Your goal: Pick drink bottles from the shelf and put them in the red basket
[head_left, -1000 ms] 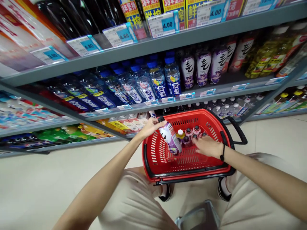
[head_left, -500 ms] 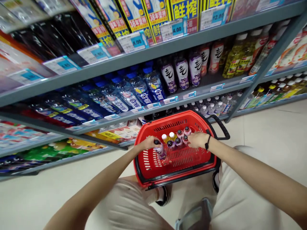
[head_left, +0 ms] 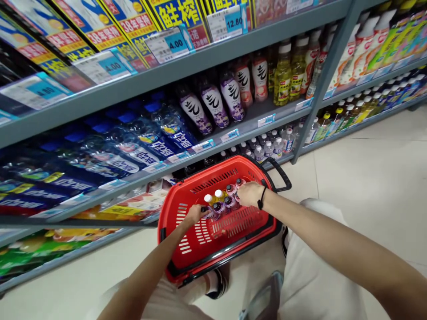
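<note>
A red shopping basket [head_left: 256, 218] stands between my knees with several drink bottles grouped in its far middle. My left hand [head_left: 195, 214] is closed round the neck of a dark-capped, purple-labelled drink bottle [head_left: 210, 215] at the left end of the near row. Two more purple-labelled bottles [head_left: 219, 208] stand right beside it. Behind them are two white-capped yellow bottles [head_left: 219, 194] and dark-capped pink bottles [head_left: 230, 190]. At the group's right end, my right hand [head_left: 250, 194] has its fingers curled round a pink drink bottle, mostly hidden by the hand.
A store shelf [head_left: 213, 60] runs across the front, with purple-labelled bottles [head_left: 213, 104], blue-capped bottles [head_left: 143, 151] and boxed cartons [head_left: 126, 22]. The basket's black handle [head_left: 283, 178] sticks out right, close to a shelf post [head_left: 320, 89]. A grey object [head_left: 267, 298] is on the floor between my legs.
My left hand has brought its purple-labelled bottle in against the end of the near row; before, it was apart and tilted. My right hand stays at the pink bottle. The view has shifted right.
</note>
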A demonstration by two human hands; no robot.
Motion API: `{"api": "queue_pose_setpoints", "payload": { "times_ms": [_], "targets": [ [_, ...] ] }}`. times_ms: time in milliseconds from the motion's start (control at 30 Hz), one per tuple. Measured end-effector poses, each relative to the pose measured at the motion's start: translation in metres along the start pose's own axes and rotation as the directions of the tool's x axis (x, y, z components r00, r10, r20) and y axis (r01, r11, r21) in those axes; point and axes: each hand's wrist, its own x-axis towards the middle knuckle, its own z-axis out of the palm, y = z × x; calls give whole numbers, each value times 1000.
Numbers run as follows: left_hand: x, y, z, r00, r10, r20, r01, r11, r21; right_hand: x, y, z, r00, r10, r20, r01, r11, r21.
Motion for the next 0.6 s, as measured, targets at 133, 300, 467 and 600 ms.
{"api": "queue_pose_setpoints", "payload": {
  "times_ms": [133, 300, 467, 600],
  "targets": [
    [6, 3, 8, 994, -105, -29, 106, 992, 61, -10, 0, -5, 1000, 6, 2, -6, 999, -31],
    [9, 9, 11, 982, -186, -13, 187, 980, 74, -14, -4, -11, 999, -5, 53, 8, 998, -56],
    [4, 11, 7, 969, -246, 15, 246, 969, 19, -5, -9, -9, 995, -19, 96, 26, 997, -68],
    [0, 4, -26, 977, -208, 52, 212, 972, -104, 1, -14, -8, 993, 1, 122, 12, 994, -105]
  ]
}}
